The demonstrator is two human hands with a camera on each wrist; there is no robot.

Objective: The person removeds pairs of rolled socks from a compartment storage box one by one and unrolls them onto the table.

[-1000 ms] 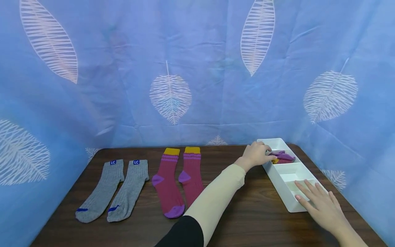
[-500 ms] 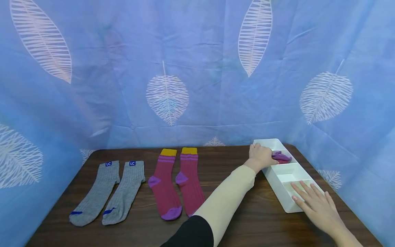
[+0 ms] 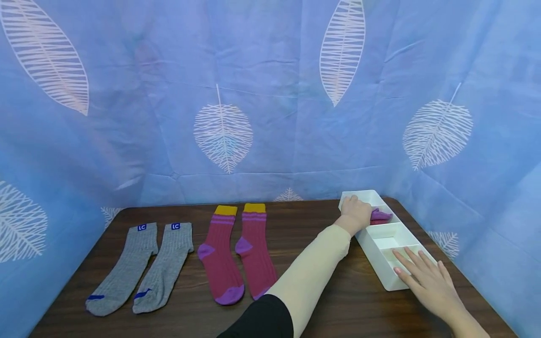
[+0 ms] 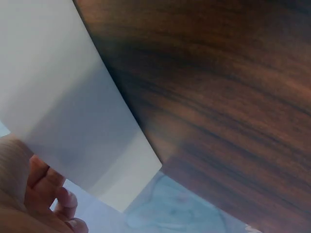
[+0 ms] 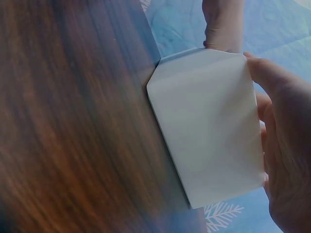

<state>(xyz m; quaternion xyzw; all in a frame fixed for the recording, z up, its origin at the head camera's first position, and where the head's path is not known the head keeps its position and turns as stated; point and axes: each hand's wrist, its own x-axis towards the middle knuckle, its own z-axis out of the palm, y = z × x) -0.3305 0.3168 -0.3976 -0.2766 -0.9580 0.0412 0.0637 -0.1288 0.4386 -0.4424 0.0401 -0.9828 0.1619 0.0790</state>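
A white divided box (image 3: 371, 260) stands at the right side of the table, with a folded maroon-and-purple sock bundle (image 3: 380, 215) in one of its far compartments. My left hand (image 3: 356, 213) reaches over the box's left wall beside the bundle. Its fingers look bent in the left wrist view, but I cannot tell whether they grip the sock. My right hand (image 3: 431, 284) lies with spread fingers over the near end of the box. Two maroon socks (image 3: 220, 258) with yellow cuffs and purple heels lie flat, one partly behind my left sleeve.
Two grey socks (image 3: 124, 267) with blue tags lie side by side at the left of the dark wooden table (image 3: 186, 321). A blue leaf-patterned cloth (image 3: 270, 131) hangs behind the table and along both sides. My left forearm crosses the table's middle.
My left hand has come down closer over the box's left wall, and the sock bundle shows less. My right hand stays on the near end. The whole view has shifted slightly.
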